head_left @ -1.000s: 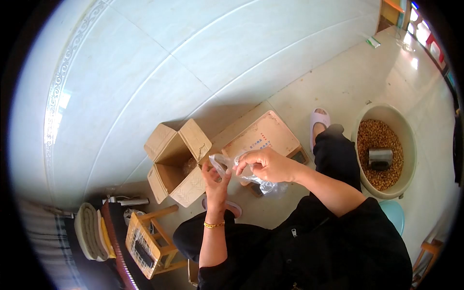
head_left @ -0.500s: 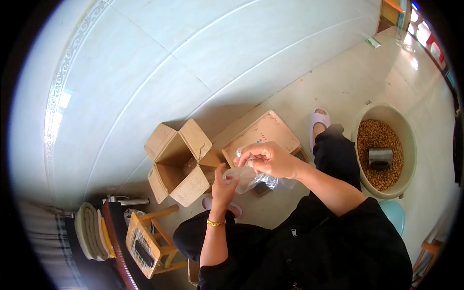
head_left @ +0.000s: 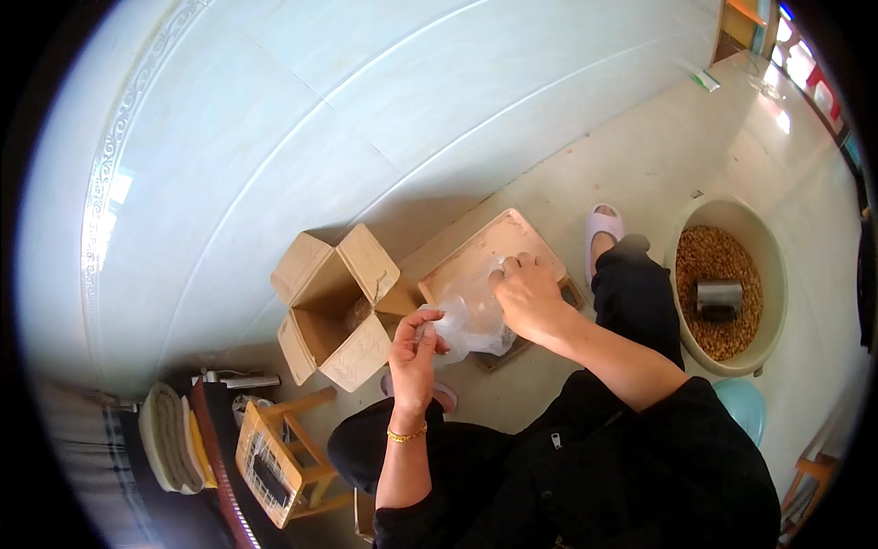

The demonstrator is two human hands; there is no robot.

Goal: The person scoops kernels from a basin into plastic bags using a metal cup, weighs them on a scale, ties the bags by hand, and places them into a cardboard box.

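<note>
Right hand [head_left: 532, 300] has shifted away from left hand [head_left: 414, 362]; both grips pinch the clear plastic bag [head_left: 471, 309], one per side, seemingly so it spreads above the pink-topped platform [head_left: 514, 231].

To the left of your left hand [head_left: 414, 366], and nearer your body, locate the wooden stool [head_left: 297, 469]. Farther left, the folded blankets [head_left: 165, 439] lie in a stack; the grey curtain [head_left: 78, 457] hangs beyond them. Ahead of both hands stands the tiled wall [head_left: 320, 110]. Well to the right of your right hand [head_left: 529, 297], and farther forward, note the green-and-white packet [head_left: 705, 80] on the floor [head_left: 640, 165].
</note>
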